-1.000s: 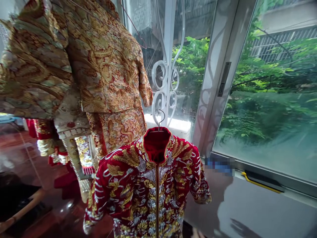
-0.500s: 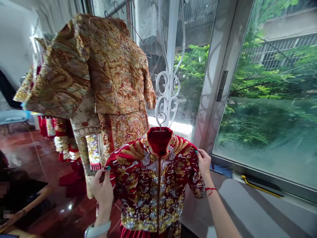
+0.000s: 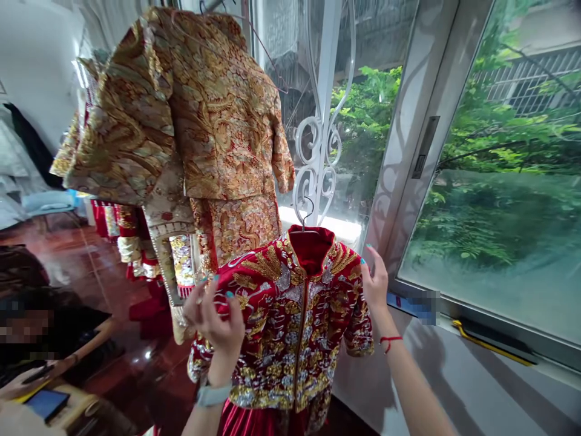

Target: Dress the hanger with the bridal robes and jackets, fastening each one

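One red, short-sleeved jacket (image 3: 276, 321) with gold-and-silver embroidery hangs from a thin, metal-hooked hanger (image 3: 305, 232), likely to hold its shoulders spread; left hand (image 3: 221, 330): grip apart, by one sleeve (image 3: 196, 366); right hand (image 3: 376, 290): grip apart, near the opposite shoulder (image 3: 348, 264), contact unclear.

Left hand (image 3: 218, 324) hides part of one sleeve of the red jacket (image 3: 290, 339); contact there, can't tell | pleated red skirt (image 3: 245, 422) cut off below | person (image 3: 54, 339) at lower left partly pixelated | blue thing (image 3: 420, 307) under the window (image 3: 508, 260) pixelated, unreadable | window cut off right
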Available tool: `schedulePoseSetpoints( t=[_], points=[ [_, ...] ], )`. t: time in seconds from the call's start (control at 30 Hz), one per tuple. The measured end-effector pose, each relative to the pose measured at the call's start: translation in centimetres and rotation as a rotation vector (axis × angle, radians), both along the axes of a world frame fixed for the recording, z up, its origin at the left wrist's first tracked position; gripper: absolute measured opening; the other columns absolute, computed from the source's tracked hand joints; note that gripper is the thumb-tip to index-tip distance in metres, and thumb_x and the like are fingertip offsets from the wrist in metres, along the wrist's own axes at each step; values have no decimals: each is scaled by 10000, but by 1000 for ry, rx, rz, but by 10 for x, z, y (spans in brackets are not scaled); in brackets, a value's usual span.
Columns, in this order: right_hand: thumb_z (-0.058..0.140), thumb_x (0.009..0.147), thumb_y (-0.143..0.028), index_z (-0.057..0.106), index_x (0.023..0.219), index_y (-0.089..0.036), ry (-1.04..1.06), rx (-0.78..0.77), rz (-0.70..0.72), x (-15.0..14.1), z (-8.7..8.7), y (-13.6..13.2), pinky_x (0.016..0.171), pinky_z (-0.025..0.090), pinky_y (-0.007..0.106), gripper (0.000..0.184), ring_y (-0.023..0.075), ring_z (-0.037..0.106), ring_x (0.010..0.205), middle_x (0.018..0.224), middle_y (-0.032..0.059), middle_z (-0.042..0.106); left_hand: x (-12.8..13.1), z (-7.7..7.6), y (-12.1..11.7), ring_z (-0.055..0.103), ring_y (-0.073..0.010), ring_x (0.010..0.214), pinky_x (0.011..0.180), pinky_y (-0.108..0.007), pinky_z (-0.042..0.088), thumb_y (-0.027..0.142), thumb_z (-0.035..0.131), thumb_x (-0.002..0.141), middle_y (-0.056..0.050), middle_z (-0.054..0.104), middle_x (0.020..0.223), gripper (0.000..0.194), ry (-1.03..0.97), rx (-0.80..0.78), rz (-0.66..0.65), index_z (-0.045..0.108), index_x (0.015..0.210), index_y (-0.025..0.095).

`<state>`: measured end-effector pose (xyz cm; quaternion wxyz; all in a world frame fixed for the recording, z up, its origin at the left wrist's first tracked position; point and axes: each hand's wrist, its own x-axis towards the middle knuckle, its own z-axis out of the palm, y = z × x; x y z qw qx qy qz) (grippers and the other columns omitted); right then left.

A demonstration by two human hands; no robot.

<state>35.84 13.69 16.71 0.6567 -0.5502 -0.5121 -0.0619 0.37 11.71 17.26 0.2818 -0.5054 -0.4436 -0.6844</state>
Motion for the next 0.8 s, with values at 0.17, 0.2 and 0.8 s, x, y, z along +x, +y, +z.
schedulePoseSetpoints(
  t=[0.17,0.2,0.8],
  points=[
    [358,890,-278,572,1238,-186,-473,-14,-183,-41,29,23,970,399,459,419,257,588,1050,1139,108,668,22,23,40,427,-300,1295,1112,-511,274,224,495,911,-117,527,1364,438,464,-233,-80,535,1347,257],
    [351,878,-265,606,1160,-162,-476,-39,-198,-43,33,30,882,436,418,394,253,604,941,1024,112,687,23,30,47,435,-299,1289,1111,-506,278,224,464,929,-123,532,1366,443,472,-302,-86,516,1369,243],
    [421,902,-172,413,1449,-372,-803,-349,102,-135,-185,-68,1127,301,513,582,271,446,1356,1481,15,486,-8,-154,17,456,-325,1344,1134,-607,282,161,373,906,-180,511,1436,518,469,-841,-253,463,1417,155]
  ],
)
